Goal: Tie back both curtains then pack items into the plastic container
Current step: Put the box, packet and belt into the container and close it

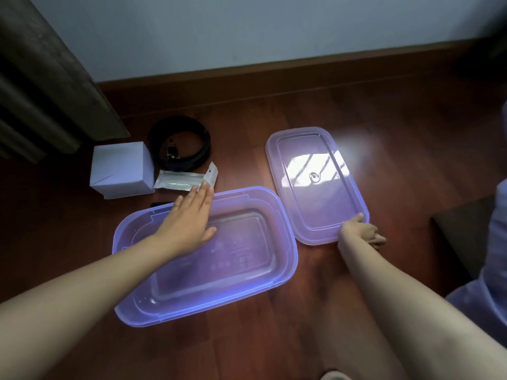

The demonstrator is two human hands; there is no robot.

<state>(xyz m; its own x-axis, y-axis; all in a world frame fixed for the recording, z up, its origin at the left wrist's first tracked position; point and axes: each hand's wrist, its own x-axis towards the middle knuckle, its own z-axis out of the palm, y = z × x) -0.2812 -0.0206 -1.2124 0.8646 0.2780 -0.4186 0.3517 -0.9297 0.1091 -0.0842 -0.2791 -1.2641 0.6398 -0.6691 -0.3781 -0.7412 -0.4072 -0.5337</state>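
The open container sits on the floor, empty as far as can be seen, its long axis running from near left to far right. Its lid lies flat just beside its far right corner. The things to pack lie past the container's far left rim: a packet closest to that rim, its long axis roughly along it, a white box to the packet's left, and a coiled belt just beyond the packet. The left hand hovers over the container's far left part, fingers straight and together, palm down, holding nothing; its fingertips reach the rim and almost touch the packet, so this hand is far the nearer and the packet looks the likely first pick. The right hand is on the lid's near edge, fingers curled at that edge; whether they clamp it or merely rest there cannot be told. The curtains' state cannot be judged from this view.
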